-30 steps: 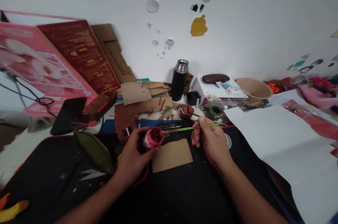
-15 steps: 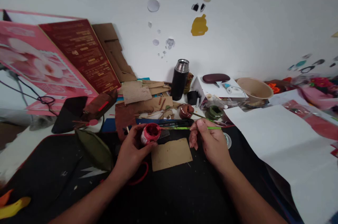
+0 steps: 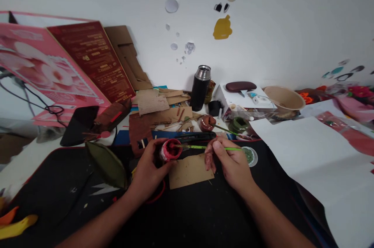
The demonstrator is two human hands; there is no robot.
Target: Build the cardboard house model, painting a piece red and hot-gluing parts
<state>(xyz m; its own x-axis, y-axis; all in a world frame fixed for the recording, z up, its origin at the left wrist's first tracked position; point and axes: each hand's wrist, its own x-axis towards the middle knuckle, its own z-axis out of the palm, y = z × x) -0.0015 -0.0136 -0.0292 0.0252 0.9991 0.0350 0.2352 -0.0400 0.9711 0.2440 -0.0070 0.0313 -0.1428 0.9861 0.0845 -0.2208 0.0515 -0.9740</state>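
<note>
Far left: pink printed box [image 3: 43, 72] leans against the wall, with a dark red board [image 3: 93, 61] propped beside it. A black pouch [image 3: 78, 123] lies below them. An olive leaf-shaped piece [image 3: 106, 164] lies on the black mat [image 3: 189, 217], near the left hand.

Left hand [image 3: 149, 170]: fingers and thumb curled around a small red paint pot [image 3: 169, 150]. The pot is gripped by its sides, mouth tilted toward the right. It sits at centre of the mat's far edge, just above the left corner of a brown cardboard piece [image 3: 191, 170] that lies flat on the mat.

Green brush [image 3: 204, 147]: runs roughly level, tip inside the pot's mouth, and the handle end sticks out past the right hand.

Right hand [image 3: 230, 162]: thumb and first fingers pinch the brush at mid-handle, remaining fingers folded under. Reddish paint marks show on the fingertips.

Behind the hands: black flask [image 3: 200, 88] upright, then a brown pot [image 3: 207, 122] and a green pot [image 3: 239, 124]. A green-smeared lid [image 3: 249, 155] lies just beside the right hand.

Right: tan bowl [image 3: 286, 100], and a large white paper sheet [image 3: 306, 154] overlapping the mat's edge.
</note>
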